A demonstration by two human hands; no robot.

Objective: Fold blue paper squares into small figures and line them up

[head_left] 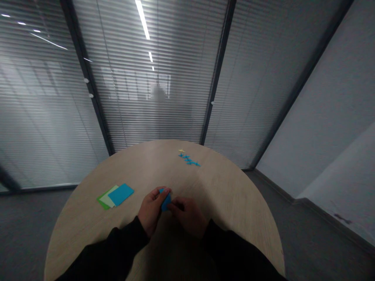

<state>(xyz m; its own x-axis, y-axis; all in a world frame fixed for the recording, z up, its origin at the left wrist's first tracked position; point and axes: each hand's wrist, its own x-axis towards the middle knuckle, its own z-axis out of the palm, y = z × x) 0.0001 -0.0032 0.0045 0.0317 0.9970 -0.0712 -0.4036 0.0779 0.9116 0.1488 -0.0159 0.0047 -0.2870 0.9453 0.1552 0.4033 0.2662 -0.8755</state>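
Note:
A small piece of folded blue paper [165,202] is held up over the near middle of the round table, between both my hands. My left hand [152,207] grips it from the left, thumb on its face near the top. From the right, my right hand [187,214] pinches its lower right edge between thumb and fingertips. The fingers hide part of the paper, so I cannot make out all its folds.
Blue, pale green and green sheets of paper [121,194] lie overlapped on the left of the wooden table [240,203]. Toward the far edge are several small blue folded paper pieces [188,160] and a yellow one [181,150]. Blinds [158,117] hang behind the table.

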